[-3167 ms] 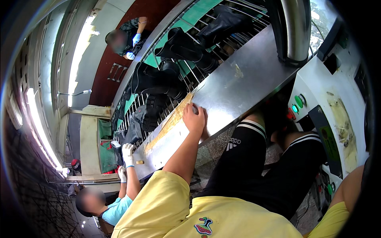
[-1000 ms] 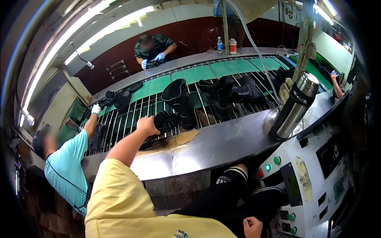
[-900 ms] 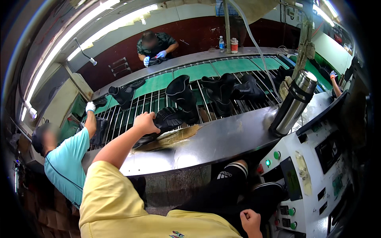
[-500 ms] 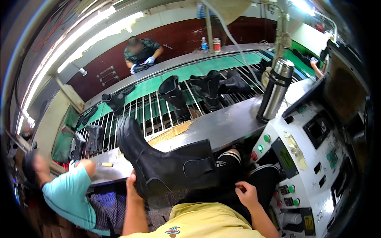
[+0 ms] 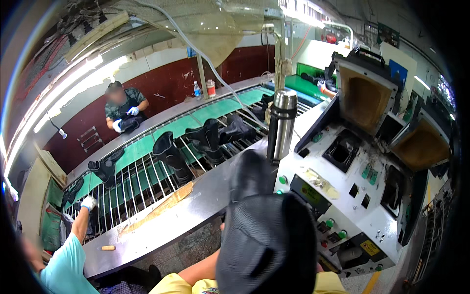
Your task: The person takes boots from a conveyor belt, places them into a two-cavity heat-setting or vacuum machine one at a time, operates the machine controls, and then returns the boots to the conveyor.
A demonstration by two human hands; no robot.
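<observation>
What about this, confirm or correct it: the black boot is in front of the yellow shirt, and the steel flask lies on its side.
The flask part is wrong: the head view shows it standing upright. The rest holds: the boot is black and in front of the yellow shirt.

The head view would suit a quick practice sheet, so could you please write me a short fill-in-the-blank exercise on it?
1. The boot nearest the camera is coloured ____.
2. The glove of the nearer co-worker is coloured ____.
3. The two big lids of the white machine stand ____, not shut.
4. In the picture, the clear bottle stands to the ____ of the red-and-white container.

Missing words: black; white; open; left.
</observation>
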